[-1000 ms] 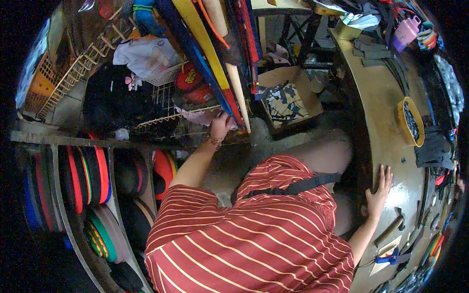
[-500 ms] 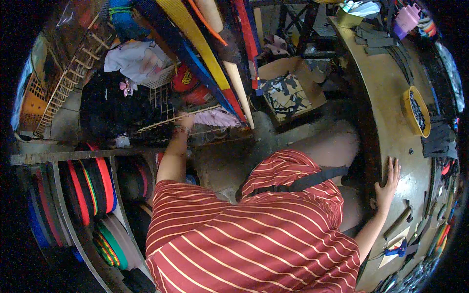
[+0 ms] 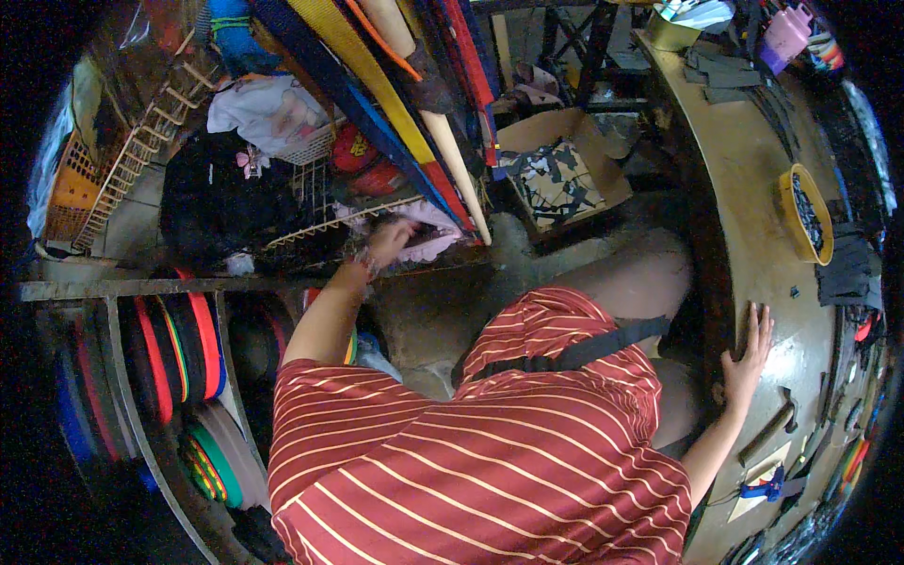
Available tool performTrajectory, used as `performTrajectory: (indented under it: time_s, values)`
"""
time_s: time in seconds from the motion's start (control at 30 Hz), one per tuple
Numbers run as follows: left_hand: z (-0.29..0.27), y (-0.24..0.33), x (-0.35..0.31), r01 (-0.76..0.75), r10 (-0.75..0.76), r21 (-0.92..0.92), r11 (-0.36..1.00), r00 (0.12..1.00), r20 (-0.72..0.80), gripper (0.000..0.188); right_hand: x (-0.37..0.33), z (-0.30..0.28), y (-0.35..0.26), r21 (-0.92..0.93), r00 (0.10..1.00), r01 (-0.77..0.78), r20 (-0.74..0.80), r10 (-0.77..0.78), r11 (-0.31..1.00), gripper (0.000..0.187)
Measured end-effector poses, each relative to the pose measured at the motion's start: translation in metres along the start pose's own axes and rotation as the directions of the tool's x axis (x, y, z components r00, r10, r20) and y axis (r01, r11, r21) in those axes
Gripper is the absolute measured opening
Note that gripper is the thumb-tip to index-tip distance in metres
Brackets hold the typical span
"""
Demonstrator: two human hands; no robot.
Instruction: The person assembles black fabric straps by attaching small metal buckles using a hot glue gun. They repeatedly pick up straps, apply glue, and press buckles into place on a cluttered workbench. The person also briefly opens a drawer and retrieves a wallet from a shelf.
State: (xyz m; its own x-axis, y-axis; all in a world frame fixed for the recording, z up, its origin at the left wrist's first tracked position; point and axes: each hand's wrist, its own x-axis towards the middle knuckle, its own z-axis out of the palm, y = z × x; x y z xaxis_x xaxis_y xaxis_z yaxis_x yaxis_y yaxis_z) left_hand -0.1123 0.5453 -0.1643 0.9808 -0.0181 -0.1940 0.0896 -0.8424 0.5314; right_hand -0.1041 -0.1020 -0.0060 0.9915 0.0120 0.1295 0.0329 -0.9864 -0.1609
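My left hand point(image 3: 389, 243) is stretched out to the far left, at the edge of a wire basket point(image 3: 320, 229). It is next to a pink cloth point(image 3: 435, 247), which has a dark gap in it. Motion and shadow smear its fingers, so I cannot make out whether they grip anything. On the right, my right hand point(image 3: 750, 356) lies flat on the worktable point(image 3: 725, 188) near its edge, fingers stretched and nothing in them. A dark-handled tool like a hammer point(image 3: 769, 428) and a blue tool point(image 3: 765, 484) lie nearer to me on the table.
Webbing rolls point(image 3: 174, 353) fill a shelf at the left. Long colored straps point(image 3: 377, 85) hang beside wooden poles at the back. A cardboard box point(image 3: 556, 179) of scraps stands on the floor. Farther along the table are a yellow tub point(image 3: 803, 215) and black strips point(image 3: 730, 80).
My left hand has moved right, from the wire basket's rim to beside the pink cloth, where a dark gap now shows. My right hand stays put on the table.
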Motion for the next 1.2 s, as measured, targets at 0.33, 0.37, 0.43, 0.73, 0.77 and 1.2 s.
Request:
performTrajectory:
  time_s: [0.33, 0.37, 0.43, 0.73, 0.77, 1.2]
  values:
    - [0.010, -0.017, 0.040, 0.279, -0.270, 0.534, 0.798, 0.958, -0.096, 0.055, 0.000, -0.001, -0.002, 0.019, 1.000, -0.008, -0.004, 0.008, 1.000, 0.086]
    - [0.010, -0.015, 0.042, 0.314, -0.324, 0.514, 0.799, 0.943, -0.073, 0.054, 0.000, -0.001, -0.003, 0.017, 1.000, -0.013, -0.004, 0.013, 1.000, 0.088]
    - [0.009, -0.013, 0.048, 0.335, -0.362, 0.508, 0.794, 0.931, -0.048, 0.053, -0.001, -0.001, -0.003, 0.017, 1.000, -0.022, 0.001, 0.022, 1.000, 0.089]
    - [0.001, -0.006, 0.061, 0.298, -0.357, 0.534, 0.792, 0.934, 0.008, 0.046, -0.001, -0.004, -0.007, 0.036, 1.000, -0.022, -0.007, 0.023, 0.999, 0.087]
    - [0.000, -0.005, 0.063, 0.297, -0.359, 0.531, 0.794, 0.933, 0.014, 0.046, -0.001, -0.004, -0.007, 0.029, 1.000, -0.024, -0.008, 0.024, 0.999, 0.087]
    - [-0.033, -0.015, 0.005, 0.220, -0.208, 0.157, 0.963, 0.974, -0.089, 0.038, -0.002, -0.004, -0.005, 0.012, 1.000, -0.016, 0.000, 0.016, 1.000, 0.086]
